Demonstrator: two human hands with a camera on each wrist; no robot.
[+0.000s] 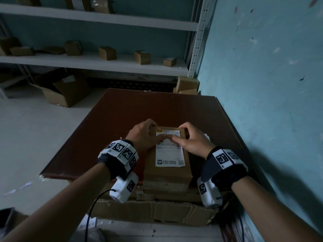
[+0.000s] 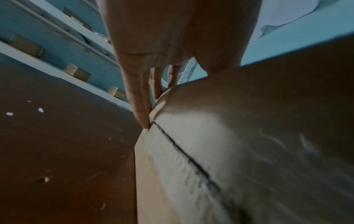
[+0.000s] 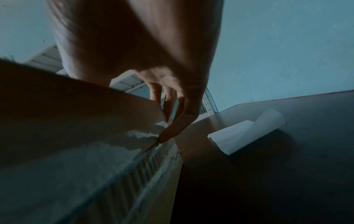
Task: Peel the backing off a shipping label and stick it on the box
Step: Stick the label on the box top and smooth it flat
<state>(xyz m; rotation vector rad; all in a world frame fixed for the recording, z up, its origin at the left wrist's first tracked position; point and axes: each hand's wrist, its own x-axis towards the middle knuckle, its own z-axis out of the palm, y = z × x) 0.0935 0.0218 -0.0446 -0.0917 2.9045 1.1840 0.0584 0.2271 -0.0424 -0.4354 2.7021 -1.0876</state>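
A brown cardboard box (image 1: 167, 173) stands on a dark red-brown table (image 1: 139, 105). A white shipping label (image 1: 169, 154) lies flat on the box's top. My left hand (image 1: 143, 135) is at the box's far left edge, thumb laid across the label and fingers (image 2: 141, 103) straight down the side. My right hand (image 1: 192, 140) mirrors it at the far right, thumb on the label and fingers (image 3: 172, 128) touching the box's edge beside the label's barcode strip (image 3: 143, 166). The peeled backing sheet (image 3: 247, 133) lies curled on the table right of the box.
A teal wall (image 1: 262, 84) runs close along the table's right side. White shelves (image 1: 104, 62) behind hold several small cartons. An open carton (image 1: 66, 91) lies on the floor at left. Flattened cardboard (image 1: 153, 212) sits below the table's near edge.
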